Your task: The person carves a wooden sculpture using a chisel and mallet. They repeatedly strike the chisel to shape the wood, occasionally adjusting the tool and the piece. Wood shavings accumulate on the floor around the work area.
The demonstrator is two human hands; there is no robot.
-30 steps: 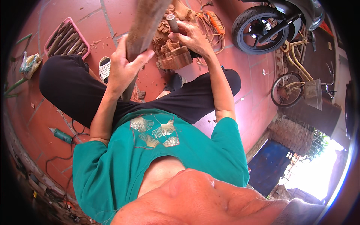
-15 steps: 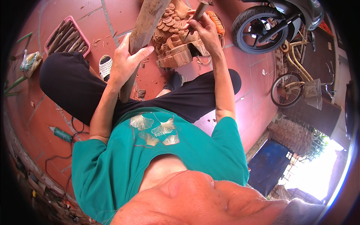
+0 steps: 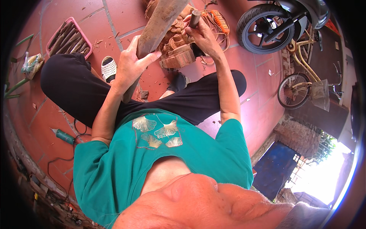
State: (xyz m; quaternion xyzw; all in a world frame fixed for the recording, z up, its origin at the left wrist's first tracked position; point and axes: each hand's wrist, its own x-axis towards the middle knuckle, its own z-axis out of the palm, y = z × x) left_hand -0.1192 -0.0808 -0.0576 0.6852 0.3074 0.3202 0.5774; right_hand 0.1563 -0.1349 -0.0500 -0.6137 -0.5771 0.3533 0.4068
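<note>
My left hand (image 3: 131,65) is wrapped round a long, flat-sided wooden mallet (image 3: 160,26), its thumb lying across the wood. The mallet slants up and to the right, hiding part of the carved wooden block (image 3: 177,57) behind it. Beyond my feet, this reddish-brown block rests on the floor, with rounded, layered shapes cut into it. Over its right side, my right hand (image 3: 203,38) grips a chisel (image 3: 195,18) by its round handle, whose end points up. The chisel's blade is hidden behind the hand and the mallet.
A pink basket (image 3: 88,49) of chisel-like tools stands at far left. An orange power strip (image 3: 220,21) with cables lies beyond the carving. At right are a motorbike wheel (image 3: 263,28) and a bicycle (image 3: 293,91). A green corded tool (image 3: 64,136) lies at left.
The mallet has swung right and covers more of the carving. My right hand has shifted slightly left and down, and the chisel's blade has gone out of sight.
</note>
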